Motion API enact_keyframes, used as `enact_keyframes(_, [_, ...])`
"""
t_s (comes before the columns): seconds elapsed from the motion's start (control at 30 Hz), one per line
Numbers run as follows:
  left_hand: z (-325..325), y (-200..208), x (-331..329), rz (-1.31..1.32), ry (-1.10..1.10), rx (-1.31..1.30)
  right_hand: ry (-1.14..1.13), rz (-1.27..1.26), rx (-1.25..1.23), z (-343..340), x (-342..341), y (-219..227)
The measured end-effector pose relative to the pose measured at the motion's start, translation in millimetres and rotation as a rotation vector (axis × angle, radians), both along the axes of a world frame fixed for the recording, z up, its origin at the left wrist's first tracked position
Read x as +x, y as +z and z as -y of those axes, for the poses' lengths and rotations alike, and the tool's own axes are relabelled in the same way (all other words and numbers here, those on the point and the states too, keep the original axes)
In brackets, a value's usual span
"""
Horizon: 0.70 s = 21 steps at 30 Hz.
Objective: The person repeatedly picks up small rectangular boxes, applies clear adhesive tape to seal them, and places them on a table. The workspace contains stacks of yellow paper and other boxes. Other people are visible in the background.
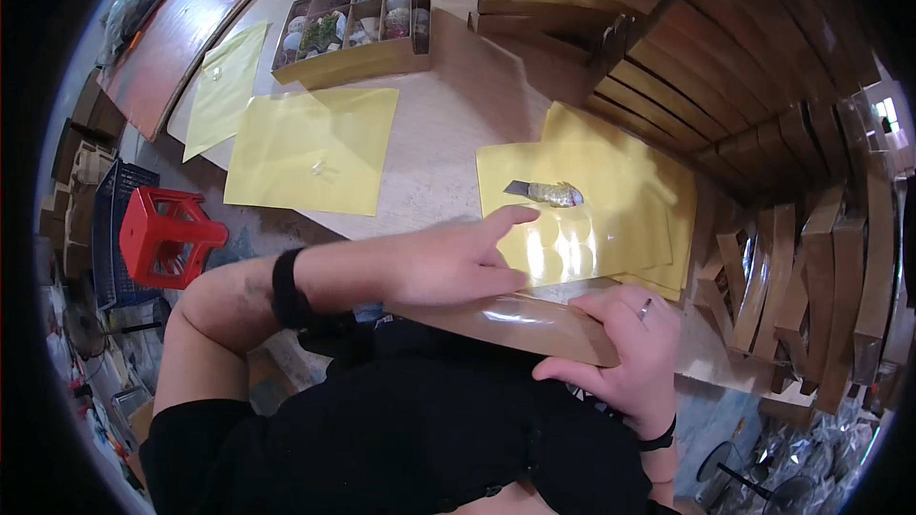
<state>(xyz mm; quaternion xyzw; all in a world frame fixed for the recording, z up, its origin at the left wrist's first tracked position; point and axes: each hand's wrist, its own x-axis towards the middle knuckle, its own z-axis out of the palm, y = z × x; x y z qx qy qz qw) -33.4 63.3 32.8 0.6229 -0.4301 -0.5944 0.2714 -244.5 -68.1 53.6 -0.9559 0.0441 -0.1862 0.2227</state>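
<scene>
Box (520, 318) along near table (444, 124) edge, open tabletop ahead-left; long axis left-right.
My right hand (637, 343) grips its right end; left hand (468, 259) half open, seemingly empty, at clear sticker sheet (563, 246).

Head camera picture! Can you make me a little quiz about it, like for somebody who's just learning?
1. True or false: the red stool is on the left side of the picture.
2. Which hand wears a ring? A) left hand B) right hand
3. What colour is the sheet just below the divided box in the picture?

Key: 1 true; 2 B; 3 yellow.
</scene>
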Motion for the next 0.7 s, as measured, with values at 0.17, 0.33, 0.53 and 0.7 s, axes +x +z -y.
enact_keyframes(0.17, [-28, -27, 47, -0.36, 0.034, -0.18, -0.223, 0.184, 0.271, 15, -29, -29])
enact_keyframes(0.33, [-56, -12, 27, 0.209, 0.105, -0.659, -0.488, 0.283, 0.869, 17, -47, -55])
enact_keyframes(0.53, [-47, 24, 15, 0.528, 0.049, -0.852, -0.119, 0.053, 0.691, 32, -30, -18])
enact_keyframes(0.7, [-33, 39, 10, 0.26, 0.111, -0.69, -0.164, 0.051, 1.116, 5, -12, 14])
